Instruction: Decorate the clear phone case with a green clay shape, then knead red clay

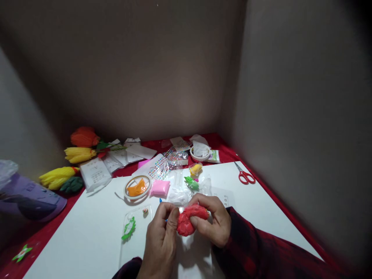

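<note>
A lump of red modelling clay (pixel 187 224) is held up between both hands above the white board (pixel 95 232). My left hand (pixel 162 236) pinches its left side between thumb and fingers. From the right, my right hand (pixel 213 223) grips the lump, thumb pressed on its front and fingers over its top. The clay's surface looks creased and uneven. Left of my left hand lies a clear phone case (pixel 136 248) bearing a green clay outline (pixel 128 228) and a small round piece (pixel 145 211). Clear plastic wrapping (pixel 178 197) lies just behind the clay.
Behind the hands are a pink clay packet (pixel 160 187), orange clay (pixel 137 188) in a tape roll (pixel 125 190), green clay (pixel 192 183) and yellow clay (pixel 195 169). Red-handled scissors (pixel 245 176) lie right. A purple bag (pixel 31 199) stands left, near the wall.
</note>
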Available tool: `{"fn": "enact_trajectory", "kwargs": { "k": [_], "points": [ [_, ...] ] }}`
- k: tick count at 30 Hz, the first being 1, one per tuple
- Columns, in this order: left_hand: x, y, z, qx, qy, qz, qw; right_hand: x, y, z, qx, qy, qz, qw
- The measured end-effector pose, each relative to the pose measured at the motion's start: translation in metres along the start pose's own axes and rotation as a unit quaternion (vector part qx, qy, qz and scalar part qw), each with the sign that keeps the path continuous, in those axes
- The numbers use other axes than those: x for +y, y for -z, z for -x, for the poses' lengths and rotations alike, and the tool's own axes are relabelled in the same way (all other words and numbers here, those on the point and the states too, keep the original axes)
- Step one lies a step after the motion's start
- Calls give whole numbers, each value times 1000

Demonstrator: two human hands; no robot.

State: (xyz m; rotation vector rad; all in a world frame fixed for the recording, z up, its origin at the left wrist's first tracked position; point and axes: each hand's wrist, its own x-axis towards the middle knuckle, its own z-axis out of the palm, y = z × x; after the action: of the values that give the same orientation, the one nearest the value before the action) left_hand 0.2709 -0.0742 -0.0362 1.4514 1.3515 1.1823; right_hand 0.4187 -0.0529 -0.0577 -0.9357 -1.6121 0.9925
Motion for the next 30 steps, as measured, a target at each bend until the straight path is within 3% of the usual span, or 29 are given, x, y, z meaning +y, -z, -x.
{"fn": "enact_trajectory", "kwargs": {
  "k": [4,10,15,22,30],
  "points": [
    [-1,0,0,13,11,-3,1000,1,2,0,-25,3,-2,1000],
    [-3,6,-2,79,28,-3,996,5,3,0,-27,-3,-24,999],
    [-3,8,0,131,-112,-19,985,4,1,-2,9,16,-16,1000],
    [-10,7,0,128,-177,-68,974,4,2,-1,13,26,-21,999],
    [-8,10,-3,64,-102,-39,992,2,0,-2,18,56,-8,998]
  ]
}}
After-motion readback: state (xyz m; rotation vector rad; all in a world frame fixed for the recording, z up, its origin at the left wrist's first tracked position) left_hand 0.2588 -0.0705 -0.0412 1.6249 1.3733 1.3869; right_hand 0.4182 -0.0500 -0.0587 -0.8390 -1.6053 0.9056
